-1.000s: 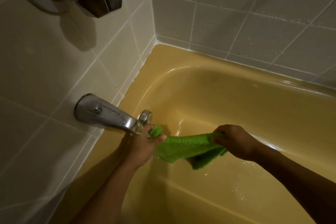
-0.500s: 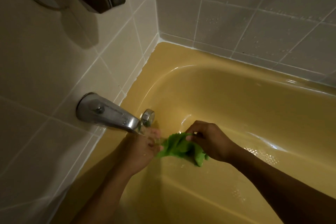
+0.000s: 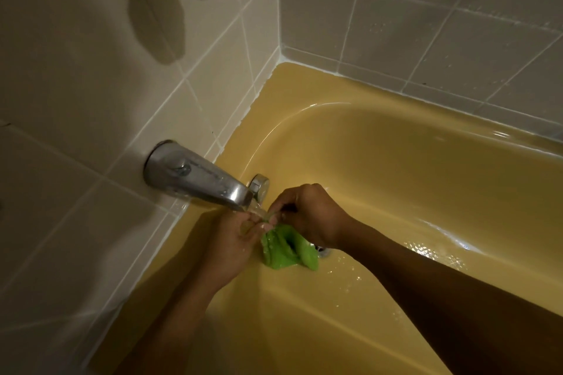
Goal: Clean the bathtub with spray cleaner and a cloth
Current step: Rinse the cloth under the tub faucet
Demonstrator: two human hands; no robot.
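Left hand [image 3: 234,240] and right hand [image 3: 310,216] bunch a green cloth [image 3: 283,250] under the running spout [image 3: 198,179], each grip closed on it, inside the wet yellow bathtub [image 3: 335,91]. Likely rinsing the cloth mid-task; no spray cleaner is visible.

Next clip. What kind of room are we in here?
Most likely a home bathroom: a yellow bathtub meets tiled walls in a corner, and a chrome tub spout runs water where the left hand and right hand hold a green cloth.
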